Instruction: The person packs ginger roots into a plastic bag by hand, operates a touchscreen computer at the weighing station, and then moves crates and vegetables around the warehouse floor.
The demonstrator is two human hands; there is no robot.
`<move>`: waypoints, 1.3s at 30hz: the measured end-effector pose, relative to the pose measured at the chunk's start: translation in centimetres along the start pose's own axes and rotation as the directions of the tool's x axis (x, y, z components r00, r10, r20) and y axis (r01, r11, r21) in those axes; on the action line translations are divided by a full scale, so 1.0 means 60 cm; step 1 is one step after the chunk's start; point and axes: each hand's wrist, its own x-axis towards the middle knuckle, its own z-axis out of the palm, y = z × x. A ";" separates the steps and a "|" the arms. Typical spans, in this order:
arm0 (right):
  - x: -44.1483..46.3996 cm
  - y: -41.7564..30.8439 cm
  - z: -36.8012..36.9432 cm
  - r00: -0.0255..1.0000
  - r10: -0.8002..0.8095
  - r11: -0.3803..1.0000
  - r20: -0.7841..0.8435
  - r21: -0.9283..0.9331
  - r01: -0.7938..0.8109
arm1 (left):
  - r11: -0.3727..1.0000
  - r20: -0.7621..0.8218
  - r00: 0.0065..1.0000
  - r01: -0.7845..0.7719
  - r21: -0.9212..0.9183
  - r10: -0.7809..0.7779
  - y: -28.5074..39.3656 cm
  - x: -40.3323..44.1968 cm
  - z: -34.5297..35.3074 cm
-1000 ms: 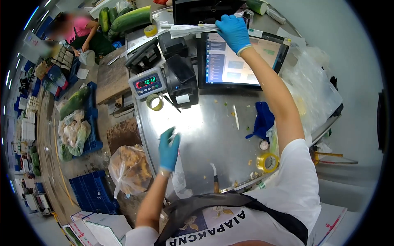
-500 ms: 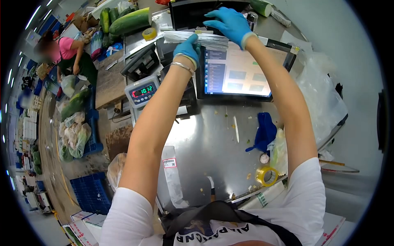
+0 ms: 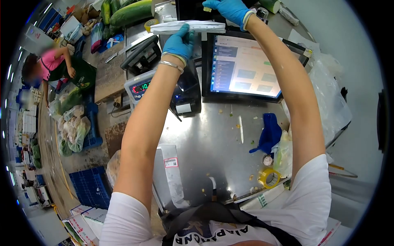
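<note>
My left hand (image 3: 179, 43), in a blue glove, is closed on a long, flat bundle of white folded sheets (image 3: 188, 27). Whether they are paper or plastic I cannot tell. The bundle lies level above the back of the steel counter, left of the touchscreen monitor (image 3: 246, 65). My right hand (image 3: 233, 11), also gloved in blue, is beyond the monitor's top edge. Its fingertips pinch a small yellowish piece (image 3: 207, 8) in front of a dark panel. Below my left wrist stands a black label printer (image 3: 186, 96), partly hidden by the arm.
A weighing scale (image 3: 137, 88) with lit digits stands left of my forearm. A blue cloth (image 3: 269, 133) and a yellow tape roll (image 3: 269, 178) lie on the steel counter (image 3: 209, 139). Large green gourds (image 3: 131, 13) lie back left. A co-worker (image 3: 61, 65) leans over bagged produce.
My left hand has moved left and slightly up with the bundle. My right hand has moved up, and its spread fingers now pinch the yellowish piece. The co-worker leans further left.
</note>
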 end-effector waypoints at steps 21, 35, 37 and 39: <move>-0.053 0.041 0.018 0.990 -0.143 0.956 -0.011 -0.261 0.135 | 0.794 0.035 0.975 -0.200 0.575 0.220 -0.076 0.003 0.020; -0.049 0.054 0.010 0.994 0.045 0.979 0.102 -0.204 -0.024 | 0.809 0.133 0.932 -0.358 0.465 0.336 -0.092 0.021 0.004; -0.043 0.053 0.015 0.990 0.061 0.978 0.125 -0.208 -0.034 | 0.799 0.122 0.927 -0.368 0.475 0.354 -0.093 0.018 0.007; -0.035 0.056 0.020 0.985 -0.088 0.914 0.152 -0.380 0.140 | 0.792 0.116 0.925 -0.372 0.484 0.363 -0.093 0.014 0.006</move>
